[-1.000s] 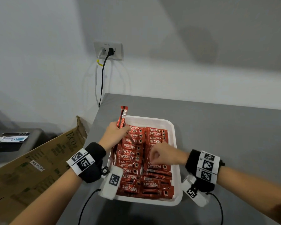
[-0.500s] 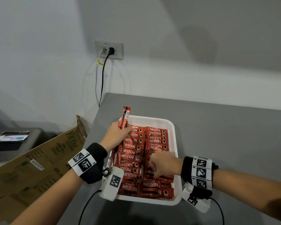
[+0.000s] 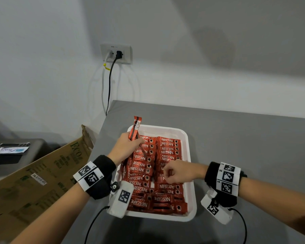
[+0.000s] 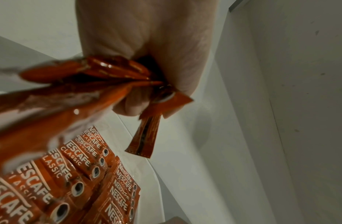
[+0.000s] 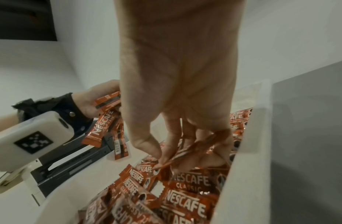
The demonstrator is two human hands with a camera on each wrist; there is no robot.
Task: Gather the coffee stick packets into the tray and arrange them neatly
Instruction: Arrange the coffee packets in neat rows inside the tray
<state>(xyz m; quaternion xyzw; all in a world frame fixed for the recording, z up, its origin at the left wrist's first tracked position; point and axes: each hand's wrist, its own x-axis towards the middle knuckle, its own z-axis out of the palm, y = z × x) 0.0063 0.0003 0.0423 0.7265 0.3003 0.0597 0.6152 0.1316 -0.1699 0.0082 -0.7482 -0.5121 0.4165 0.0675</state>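
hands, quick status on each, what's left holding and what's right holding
Left hand: grips a bunch of coffee stick packets above the tray.
Right hand: pinches one packet in the tray.

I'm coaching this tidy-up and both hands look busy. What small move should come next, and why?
Probably the right hand should lift the packet it pinches out of the tray and lay it flat in line with the rows. The near packets lie crooked, while the left hand only holds a bundle.

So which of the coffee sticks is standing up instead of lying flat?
The packet gripped in the left hand: it points up past the tray's far-left corner, while the others lie flat in rows.
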